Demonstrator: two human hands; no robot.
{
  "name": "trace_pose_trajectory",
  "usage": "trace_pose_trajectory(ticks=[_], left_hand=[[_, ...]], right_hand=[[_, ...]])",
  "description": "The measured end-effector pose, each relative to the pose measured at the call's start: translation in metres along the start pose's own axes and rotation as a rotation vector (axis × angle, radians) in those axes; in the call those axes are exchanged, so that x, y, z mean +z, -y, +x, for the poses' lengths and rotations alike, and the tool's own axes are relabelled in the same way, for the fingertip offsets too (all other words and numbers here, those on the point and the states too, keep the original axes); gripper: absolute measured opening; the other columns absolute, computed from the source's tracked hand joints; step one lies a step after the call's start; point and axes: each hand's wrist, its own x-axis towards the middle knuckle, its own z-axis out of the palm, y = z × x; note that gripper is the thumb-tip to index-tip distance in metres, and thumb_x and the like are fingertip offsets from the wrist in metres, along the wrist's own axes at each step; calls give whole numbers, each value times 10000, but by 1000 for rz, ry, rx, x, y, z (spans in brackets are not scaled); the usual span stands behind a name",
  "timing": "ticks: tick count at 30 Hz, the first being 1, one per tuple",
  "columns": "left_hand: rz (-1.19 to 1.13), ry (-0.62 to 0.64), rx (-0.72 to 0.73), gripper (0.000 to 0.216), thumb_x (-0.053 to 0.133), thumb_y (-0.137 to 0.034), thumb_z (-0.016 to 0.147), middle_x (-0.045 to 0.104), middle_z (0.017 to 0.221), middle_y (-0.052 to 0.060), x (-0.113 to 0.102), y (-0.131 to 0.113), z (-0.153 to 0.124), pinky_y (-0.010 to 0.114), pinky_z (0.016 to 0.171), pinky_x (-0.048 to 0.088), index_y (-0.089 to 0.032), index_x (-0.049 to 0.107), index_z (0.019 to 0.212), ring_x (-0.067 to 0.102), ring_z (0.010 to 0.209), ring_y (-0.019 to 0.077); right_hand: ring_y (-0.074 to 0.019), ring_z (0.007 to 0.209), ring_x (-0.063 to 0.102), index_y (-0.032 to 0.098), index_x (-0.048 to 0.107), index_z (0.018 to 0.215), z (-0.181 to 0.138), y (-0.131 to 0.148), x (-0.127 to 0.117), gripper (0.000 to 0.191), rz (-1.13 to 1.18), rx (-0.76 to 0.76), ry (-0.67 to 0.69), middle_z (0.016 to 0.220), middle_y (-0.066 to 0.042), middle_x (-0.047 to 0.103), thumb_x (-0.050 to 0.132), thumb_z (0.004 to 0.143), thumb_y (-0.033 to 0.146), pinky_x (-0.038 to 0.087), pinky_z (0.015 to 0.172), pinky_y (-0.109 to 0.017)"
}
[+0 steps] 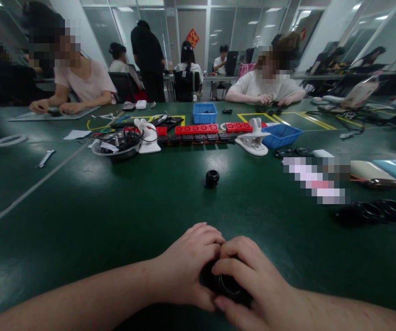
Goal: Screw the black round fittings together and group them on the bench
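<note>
Near the table's front edge, my left hand (192, 264) and my right hand (249, 280) come together around a black ring-shaped part (230, 286). The left fingers curl over its left side; the right fingers and thumb grip it from the right. My hands cover much of it, so its full shape is hidden. Farther up the table, a small black round fitting with an opening on top (212, 178) stands upright, apart from both hands. Several black rings (373, 211) lie in a row to the right.
Across the middle run red power strips (196, 128) between two white clamps (148, 137). A metal bowl (117, 149) of parts, blue bins (282, 136) and a wrench (45, 158) lie around. Two people sit at the table's far side, one a person in a pink top (80, 78).
</note>
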Motion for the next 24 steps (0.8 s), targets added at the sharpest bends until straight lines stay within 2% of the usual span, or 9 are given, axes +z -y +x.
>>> trace_pose_trajectory(ticks=[6,11,19,22,24], left_hand=[[-6,-1,-20,576,742,-343,453,563,1017,25,0,-2,1,422,1002,256,-223,530,976,490,1011,266],[7,-35,11,456,683,-356,548,570,999,39,1,-4,1,407,996,265,-204,544,955,495,995,253],[36,-23,1,681,765,-366,429,555,1043,39,5,2,-1,420,996,265,-212,508,1041,491,1011,265],[39,-14,1,620,747,-398,484,552,1073,50,4,1,-1,437,1003,244,-211,518,1028,484,1029,273],[29,-5,8,546,724,-408,535,552,1083,48,2,0,-1,441,1003,239,-216,524,1006,479,1035,271]], right_hand=[[-178,875,507,169,557,906,3,3,-3,249,18,-72,50,901,-69,557,446,693,99,456,773,-339],[-156,899,528,170,558,863,4,2,-5,275,78,-148,94,886,-59,585,377,683,67,439,848,-342],[-192,1130,463,220,561,784,-1,-1,-13,111,-68,-237,219,996,-14,630,452,803,213,286,1036,-393],[-199,1120,468,225,578,849,0,-1,-16,126,-75,-264,203,1017,-12,623,461,804,226,278,1035,-390],[-197,1064,496,218,575,919,0,0,-17,167,-69,-258,144,1018,-29,609,477,783,214,324,993,-383]])
